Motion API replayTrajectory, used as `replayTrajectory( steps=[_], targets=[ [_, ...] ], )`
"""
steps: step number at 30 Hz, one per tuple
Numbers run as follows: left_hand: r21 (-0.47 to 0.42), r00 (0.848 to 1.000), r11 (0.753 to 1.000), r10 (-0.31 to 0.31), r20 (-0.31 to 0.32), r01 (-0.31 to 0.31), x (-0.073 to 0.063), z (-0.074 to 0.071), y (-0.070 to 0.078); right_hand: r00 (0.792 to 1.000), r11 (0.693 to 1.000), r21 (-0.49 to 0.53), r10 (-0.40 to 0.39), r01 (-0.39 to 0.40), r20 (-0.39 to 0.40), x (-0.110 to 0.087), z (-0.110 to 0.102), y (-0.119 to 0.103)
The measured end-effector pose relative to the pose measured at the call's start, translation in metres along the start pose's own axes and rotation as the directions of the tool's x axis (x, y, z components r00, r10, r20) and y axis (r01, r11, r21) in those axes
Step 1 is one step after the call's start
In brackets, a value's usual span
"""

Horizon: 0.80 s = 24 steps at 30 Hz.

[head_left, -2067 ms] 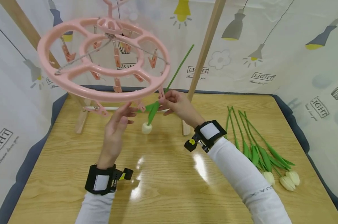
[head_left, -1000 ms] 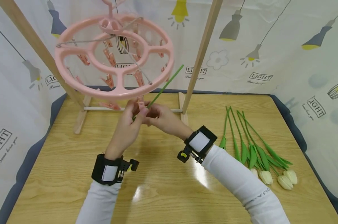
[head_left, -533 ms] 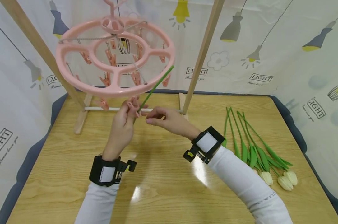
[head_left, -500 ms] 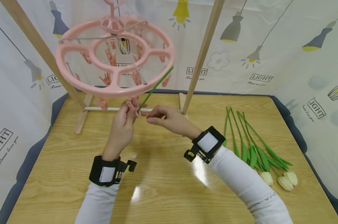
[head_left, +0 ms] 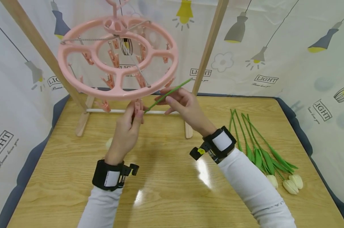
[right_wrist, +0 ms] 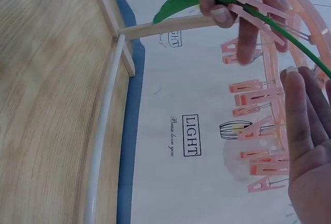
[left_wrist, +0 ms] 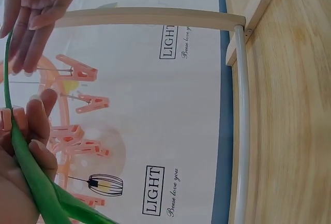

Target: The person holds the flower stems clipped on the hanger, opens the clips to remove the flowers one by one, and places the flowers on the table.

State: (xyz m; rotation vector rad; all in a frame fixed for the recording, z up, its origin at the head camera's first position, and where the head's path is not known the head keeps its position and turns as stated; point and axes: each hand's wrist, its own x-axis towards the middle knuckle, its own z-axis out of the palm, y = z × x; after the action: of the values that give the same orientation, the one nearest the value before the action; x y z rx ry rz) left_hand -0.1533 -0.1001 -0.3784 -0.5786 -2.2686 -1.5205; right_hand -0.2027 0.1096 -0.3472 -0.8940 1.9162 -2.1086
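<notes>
An artificial tulip with a thin green stem (head_left: 178, 87) slants up to the right from my left hand (head_left: 123, 131). Its white bloom (head_left: 109, 144) peeks out beside the left wrist. My left hand grips the tulip low on the stem by its green leaf (right_wrist: 177, 5), thumb against a pink clothespin (head_left: 137, 106). In the right wrist view the stem runs between the legs of that clothespin (right_wrist: 257, 24). My right hand (head_left: 190, 109) is spread loosely around the upper stem, its fingers fairly straight in both wrist views.
Above the hands hangs a round pink drying hanger (head_left: 120, 93) with several clothespins (head_left: 114, 58). A wooden frame (head_left: 210, 47) with a white crossbar (head_left: 157, 112) stands behind. Several more white tulips (head_left: 258, 158) lie on the right of the wooden table (head_left: 172, 190).
The hanger has turned and both hands came together at one clothespin. The tulip passed to my left hand. My right hand then moved right and up along the stem, fingers spreading.
</notes>
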Motion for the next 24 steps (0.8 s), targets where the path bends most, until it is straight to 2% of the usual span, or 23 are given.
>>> replayTrajectory(
  steps=[3, 9, 16, 18, 24],
  targets=[
    [0.021, 1.000, 1.000, -0.015, 0.004, 0.015, -0.001, 0.002, 0.000, 0.999, 0.999, 0.043, -0.008, 0.010, -0.037, 0.000, 0.000, 0.001],
    [-0.031, 0.998, 0.998, -0.060, -0.012, 0.059, 0.001, 0.006, 0.002, 0.995, 0.984, 0.179, 0.030, -0.013, -0.093, 0.001, 0.005, 0.000],
    [-0.053, 0.997, 0.995, -0.081, -0.020, 0.080, 0.003, 0.012, 0.000, 0.992, 0.925, 0.381, 0.050, -0.003, -0.113, 0.002, 0.021, 0.000],
    [-0.051, 0.996, 0.995, -0.086, -0.020, 0.085, 0.003, 0.013, 0.000, 0.988, 0.922, 0.387, 0.048, 0.011, -0.144, 0.002, 0.028, 0.001],
    [-0.042, 0.994, 0.994, -0.103, -0.040, 0.102, 0.002, 0.012, -0.001, 0.973, 0.956, 0.290, 0.022, 0.047, -0.230, 0.001, 0.042, 0.006]
  ],
)
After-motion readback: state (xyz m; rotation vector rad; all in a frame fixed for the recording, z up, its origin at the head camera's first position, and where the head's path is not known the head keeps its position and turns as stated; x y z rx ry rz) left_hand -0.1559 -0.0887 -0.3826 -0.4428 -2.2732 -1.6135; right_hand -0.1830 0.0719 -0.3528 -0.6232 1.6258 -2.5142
